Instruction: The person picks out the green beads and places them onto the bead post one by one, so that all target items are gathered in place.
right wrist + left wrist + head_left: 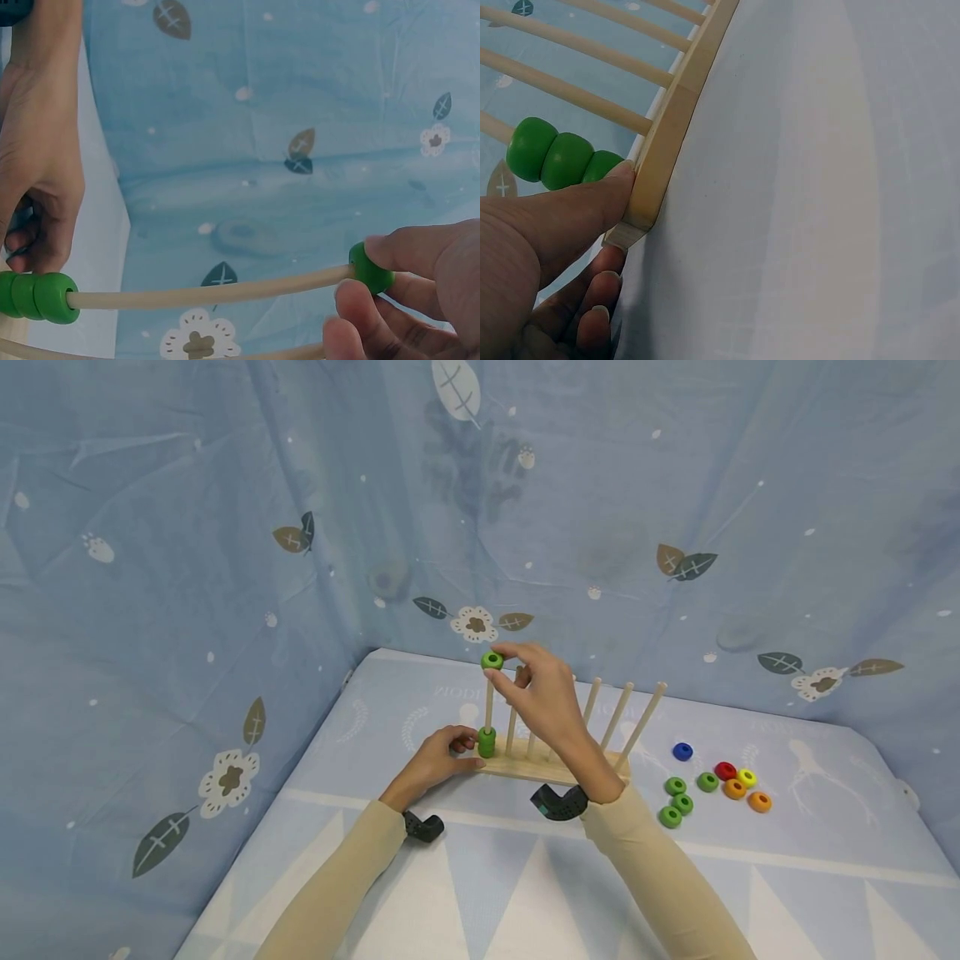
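My right hand (547, 697) pinches a green bead (366, 264) between thumb and fingers at the top of the leftmost peg (210, 295); in the right wrist view the peg's tip meets the bead. Several green beads (487, 743) sit stacked at the bottom of that same peg. My left hand (433, 763) grips the left end of the wooden base (676, 112), its thumb beside the lowest bead and the other fingers curled at the base's end. More upright pegs (617, 714) stand along the base, partly behind my right hand and wrist.
Right of the rack, loose beads lie on the patterned cloth: a blue bead (682, 752), a red bead (725, 770), a yellow bead (747, 778), orange beads (760, 802) and several green beads (671, 817). Blue patterned curtains (585, 527) rise behind and at the left.
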{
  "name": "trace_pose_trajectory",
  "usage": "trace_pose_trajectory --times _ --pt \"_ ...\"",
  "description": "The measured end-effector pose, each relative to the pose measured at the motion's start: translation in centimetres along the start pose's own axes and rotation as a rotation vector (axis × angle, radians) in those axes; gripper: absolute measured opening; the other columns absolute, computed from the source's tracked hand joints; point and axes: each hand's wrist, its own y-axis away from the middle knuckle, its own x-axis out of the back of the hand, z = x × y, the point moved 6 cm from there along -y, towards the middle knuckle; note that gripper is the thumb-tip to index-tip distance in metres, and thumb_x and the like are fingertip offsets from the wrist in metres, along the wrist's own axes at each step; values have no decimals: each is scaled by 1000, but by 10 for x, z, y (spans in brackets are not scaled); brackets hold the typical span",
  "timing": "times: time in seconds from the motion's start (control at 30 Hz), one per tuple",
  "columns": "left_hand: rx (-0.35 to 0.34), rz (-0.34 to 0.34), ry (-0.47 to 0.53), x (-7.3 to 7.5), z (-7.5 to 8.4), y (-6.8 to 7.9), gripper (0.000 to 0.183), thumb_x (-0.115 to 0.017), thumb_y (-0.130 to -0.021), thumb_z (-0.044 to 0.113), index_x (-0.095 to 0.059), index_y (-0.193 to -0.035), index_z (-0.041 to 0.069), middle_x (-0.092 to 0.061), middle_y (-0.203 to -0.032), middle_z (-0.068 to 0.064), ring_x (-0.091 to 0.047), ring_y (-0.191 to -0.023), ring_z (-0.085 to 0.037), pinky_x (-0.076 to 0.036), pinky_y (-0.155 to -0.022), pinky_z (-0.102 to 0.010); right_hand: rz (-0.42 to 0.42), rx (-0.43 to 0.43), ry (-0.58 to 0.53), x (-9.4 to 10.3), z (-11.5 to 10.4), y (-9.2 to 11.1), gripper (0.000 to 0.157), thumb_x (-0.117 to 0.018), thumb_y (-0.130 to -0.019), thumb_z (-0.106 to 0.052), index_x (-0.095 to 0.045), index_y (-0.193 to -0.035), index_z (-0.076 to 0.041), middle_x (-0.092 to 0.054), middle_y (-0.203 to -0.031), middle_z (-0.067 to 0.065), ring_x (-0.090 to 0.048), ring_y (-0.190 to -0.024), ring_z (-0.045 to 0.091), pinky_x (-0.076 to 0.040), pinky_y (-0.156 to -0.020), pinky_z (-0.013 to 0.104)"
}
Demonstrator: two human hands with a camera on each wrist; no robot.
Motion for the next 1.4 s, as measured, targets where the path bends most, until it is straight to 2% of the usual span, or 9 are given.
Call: trace_pose_trajectory --times 0.33,0.53,0.67,0.87,1.07,1.3,1.4 --pt "-4 9 -3 0 -1 0 44 -84 -84 21 -66 -123 11 -64 -109 -4 -58 -98 -19 -47 -92 -41 -21 8 -10 0 -1 1 32 -72 -95 -22 -70 -126 -15 -66 -113 3 -55 -62 8 -45 -54 33" --pt "-7 11 -6 -1 -2 -1 46 -85 -84 21 -66 -124 10 -64 -109 -3 -58 -98 -19 -46 -92 -40 -15 67 -42 3 -4 6 29 -72 -95 -20 -71 -124 -16 -67 -112 4 -56 -61 6 -46 -55 32" --pt "4 11 -8 -1 -2 0 45 -85 -83 21 -67 -124 11 -64 -108 -2 -58 -98 -19 -46 -92 -40 -11 101 -41 6 -5 10 27 -73 -95 -19 -72 -121 -15 -67 -110 1 -56 -62 6 -47 -57 30" --pt "6 9 -7 0 -1 1 46 -85 -84 22 -67 -125 11 -64 -108 -2 -58 -100 -20 -46 -93 -43 -19 131 -37 9 -1 21 24 -72 -95 -19 -73 -119 -13 -68 -108 -2 -56 -59 4 -47 -53 28" --pt "-1 13 -9 0 -1 1 47 -85 -84 24 -67 -125 12 -65 -109 -2 -58 -101 -21 -46 -93 -43 -28 116 -5 14 8 34 25 -73 -95 -21 -72 -120 -16 -69 -111 -4 -56 -59 2 -47 -52 27" --pt "1 18 0 0 -2 1 47 -85 -84 21 -66 -125 10 -65 -109 -2 -57 -100 -21 -46 -92 -43 -24 108 18 22 19 48 25 -75 -93 -16 -72 -117 -12 -70 -108 0 -57 -57 3 -47 -52 27" --pt "1 18 -2 0 -2 1 47 -85 -84 20 -66 -125 10 -64 -108 -1 -57 -100 -20 -46 -91 -42 -33 91 17 25 23 54 25 -74 -93 -15 -72 -118 -14 -69 -109 -1 -56 -56 3 -45 -50 27"
